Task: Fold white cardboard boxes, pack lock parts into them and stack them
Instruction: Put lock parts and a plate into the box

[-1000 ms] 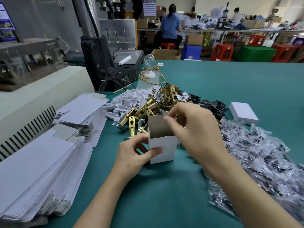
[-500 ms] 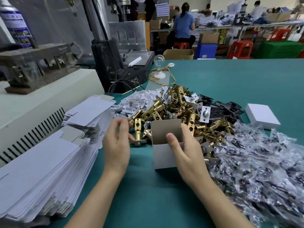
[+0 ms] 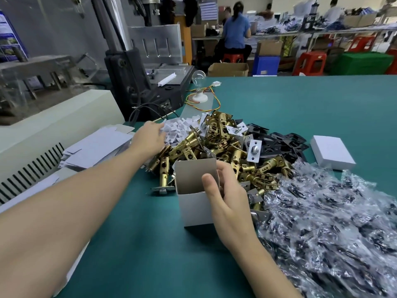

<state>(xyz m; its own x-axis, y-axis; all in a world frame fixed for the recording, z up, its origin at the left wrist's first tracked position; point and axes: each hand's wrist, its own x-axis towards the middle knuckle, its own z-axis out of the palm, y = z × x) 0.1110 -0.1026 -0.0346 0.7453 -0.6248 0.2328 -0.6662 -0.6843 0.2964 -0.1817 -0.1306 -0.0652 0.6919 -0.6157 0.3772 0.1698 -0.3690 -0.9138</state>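
Now | right hand [image 3: 227, 203] grips white box [image 3: 193, 208] | left hand [image 3: 150, 137] released, touching paper slips [image 3: 182, 128]

Open box [image 3: 193, 209] was white, tabletop [image 3: 300, 100] teal; latches [image 3: 236, 154] were brass-gold, plates [image 3: 281, 140] black, paper inserts [image 3: 180, 128] white.

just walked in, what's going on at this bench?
A person is packing lock parts at a green table. The right hand grips an upright, open-topped white box, thumb on its front wall; no part shows inside it. The left hand is stretched out, fingers straight, at a pile of small white card pieces beyond the brass latches. One closed box lies at far right; flat box blanks are stacked on the left.
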